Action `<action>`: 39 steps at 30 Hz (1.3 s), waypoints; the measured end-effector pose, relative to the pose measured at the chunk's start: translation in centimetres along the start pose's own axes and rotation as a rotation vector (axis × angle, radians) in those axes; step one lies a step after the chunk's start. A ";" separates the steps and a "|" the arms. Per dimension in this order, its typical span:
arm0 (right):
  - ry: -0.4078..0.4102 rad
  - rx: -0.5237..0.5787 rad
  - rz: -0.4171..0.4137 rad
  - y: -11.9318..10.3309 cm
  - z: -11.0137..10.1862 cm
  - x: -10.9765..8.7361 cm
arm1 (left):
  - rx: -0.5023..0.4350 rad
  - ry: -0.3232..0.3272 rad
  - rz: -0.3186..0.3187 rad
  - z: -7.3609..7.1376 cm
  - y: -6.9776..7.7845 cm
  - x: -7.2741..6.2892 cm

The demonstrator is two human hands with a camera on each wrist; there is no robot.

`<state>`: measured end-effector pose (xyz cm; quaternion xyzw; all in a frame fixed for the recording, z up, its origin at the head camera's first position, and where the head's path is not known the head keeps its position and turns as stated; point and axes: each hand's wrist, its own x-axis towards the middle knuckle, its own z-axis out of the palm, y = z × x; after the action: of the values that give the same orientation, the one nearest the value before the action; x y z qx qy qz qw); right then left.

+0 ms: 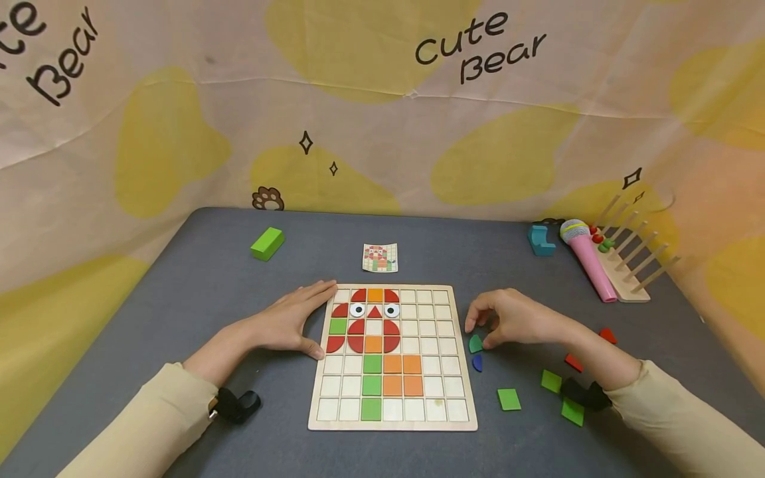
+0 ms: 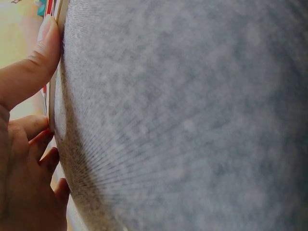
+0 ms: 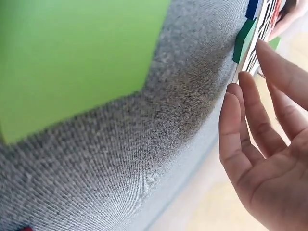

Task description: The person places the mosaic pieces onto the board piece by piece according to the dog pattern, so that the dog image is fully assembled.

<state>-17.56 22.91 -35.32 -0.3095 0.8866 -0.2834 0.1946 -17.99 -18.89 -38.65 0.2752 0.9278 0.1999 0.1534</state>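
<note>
A wooden grid board [image 1: 436, 358] lies flat on the table, with red, orange and green tiles and two eye pieces forming a picture in it. My left hand [image 1: 289, 322] is spread along the board's left edge, thumb and fingertips touching the rim; the left wrist view shows the thumb [image 2: 45, 45] against that edge. Right of the board, my right hand [image 1: 514, 320] hovers with loosely bent fingers and nothing visible between them. Just beside its thumb lies a dark green rounded piece [image 1: 475, 343]; contact is unclear. A small blue piece [image 1: 477, 363] lies nearer the front.
Loose light green squares [image 1: 509, 399] and red pieces [image 1: 574, 362] lie around the right forearm. Behind the board is a picture card [image 1: 380, 257]. A green block [image 1: 267, 243] stands back left; a teal block [image 1: 540, 240], pink microphone [image 1: 588, 262] and pegged rack [image 1: 633, 289] are back right.
</note>
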 end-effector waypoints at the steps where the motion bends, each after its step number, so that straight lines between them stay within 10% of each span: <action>1: -0.012 0.001 -0.010 0.0 0.0 0.0 | -0.002 0.000 0.000 0.0 0.0 0.0; 39: 0.032 -0.013 -0.014 -1.6 0.5 0.4 | -0.007 -0.008 0.010 -0.1 -0.1 0.0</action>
<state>-16.93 21.46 -34.76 -0.3123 0.8893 -0.2837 0.1764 -18.06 -18.96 -38.61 0.2800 0.9251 0.2027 0.1569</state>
